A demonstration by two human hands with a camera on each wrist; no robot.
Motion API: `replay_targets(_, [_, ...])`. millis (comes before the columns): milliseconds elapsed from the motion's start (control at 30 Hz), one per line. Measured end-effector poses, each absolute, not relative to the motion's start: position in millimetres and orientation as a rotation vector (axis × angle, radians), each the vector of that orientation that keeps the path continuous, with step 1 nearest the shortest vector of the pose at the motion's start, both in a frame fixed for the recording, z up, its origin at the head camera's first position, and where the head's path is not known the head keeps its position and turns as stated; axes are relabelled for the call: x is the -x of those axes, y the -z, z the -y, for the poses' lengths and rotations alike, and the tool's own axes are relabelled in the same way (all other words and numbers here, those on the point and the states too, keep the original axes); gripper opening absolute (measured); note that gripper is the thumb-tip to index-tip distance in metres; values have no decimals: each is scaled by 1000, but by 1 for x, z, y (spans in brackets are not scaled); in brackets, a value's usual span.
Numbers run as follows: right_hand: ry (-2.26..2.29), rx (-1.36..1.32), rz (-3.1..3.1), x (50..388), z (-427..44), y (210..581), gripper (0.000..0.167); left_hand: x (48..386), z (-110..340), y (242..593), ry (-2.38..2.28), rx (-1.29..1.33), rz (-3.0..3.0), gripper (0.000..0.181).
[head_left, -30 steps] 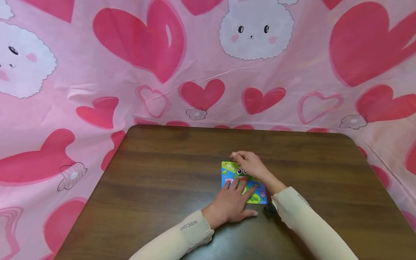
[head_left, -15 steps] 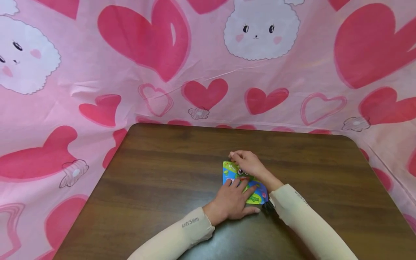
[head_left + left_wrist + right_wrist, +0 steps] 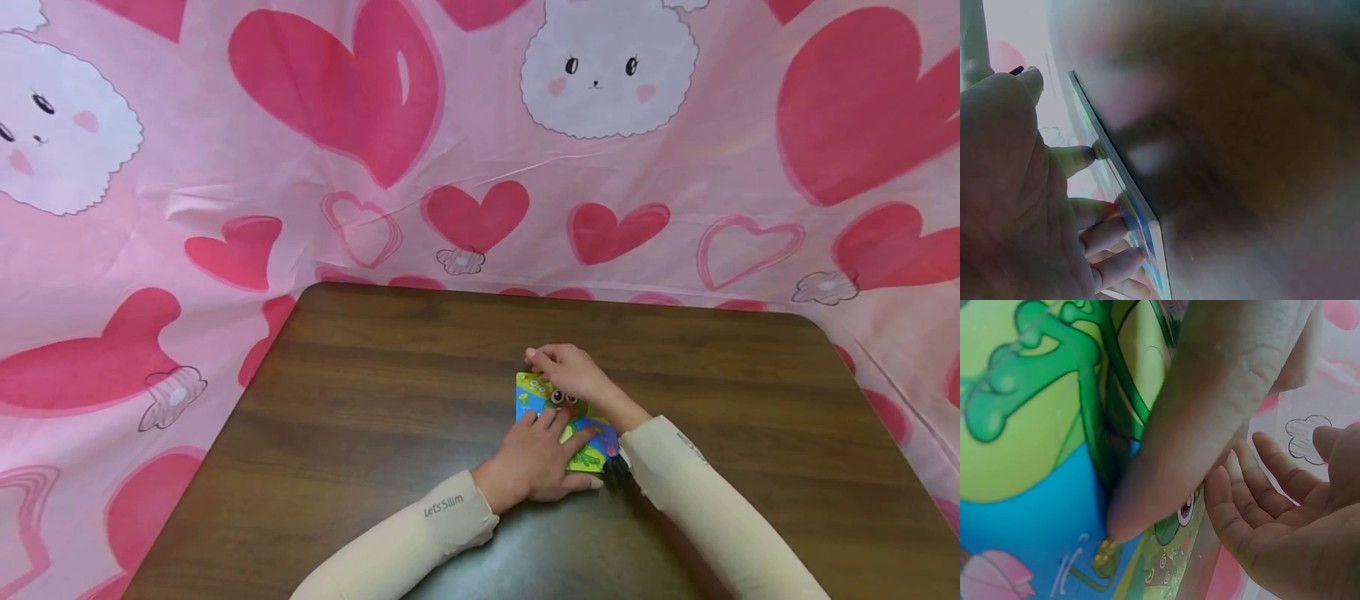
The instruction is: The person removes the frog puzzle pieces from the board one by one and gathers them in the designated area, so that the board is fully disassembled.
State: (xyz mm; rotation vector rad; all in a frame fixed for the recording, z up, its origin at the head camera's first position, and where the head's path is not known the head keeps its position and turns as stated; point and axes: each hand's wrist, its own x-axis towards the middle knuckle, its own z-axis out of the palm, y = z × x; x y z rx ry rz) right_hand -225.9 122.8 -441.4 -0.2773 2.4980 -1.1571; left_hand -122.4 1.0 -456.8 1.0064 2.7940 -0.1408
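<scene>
Ok so the table (image 3: pixel 360 400) looks like dark wood grain, super smooth with a semi-gloss finish, kinda milky glare on the near part. The picture board (image 3: pixel 1054 456) has a smooth, slightly shiny printed face; its thin edge (image 3: pixel 1125 172) looks plain and flat, and I honestly can't tell if that's card or wood. The pink backdrop (image 3: pixel 495 100) is thin, creased sheeting, cloth or plastic, with a soft sheen along the folds. Left sleeve (image 3: pixel 397 537) and right sleeve (image 3: pixel 712 508) are both matt, soft-looking cloth, bunched at the cuffs.
</scene>
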Motion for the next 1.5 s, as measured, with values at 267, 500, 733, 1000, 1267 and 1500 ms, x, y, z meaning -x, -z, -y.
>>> replay_targets(267, [1161, 279, -2446, 231, -121, 438, 59, 120, -5, 458, 141, -989, -2822, 77])
replay_targets(500, [1093, 286, -2453, 235, -119, 438, 60, 123, -4, 459, 147, -964, -2792, 77])
replay_targets(733, [1072, 293, -2453, 236, -118, 437, 61, 122, -6, 457, 128, -904, -2732, 78])
replay_targets(1000, [1006, 324, -2472, 233, -116, 433, 54, 121, -8, 455, 147, -887, -2731, 80])
replay_targets(1267, [986, 372, -2454, 231, -114, 435, 51, 123, -9, 464, 180, -894, -2734, 83])
replay_targets(1500, [874, 421, -2617, 232, -110, 432, 44, 125, -8, 465, 193, -892, -2749, 84])
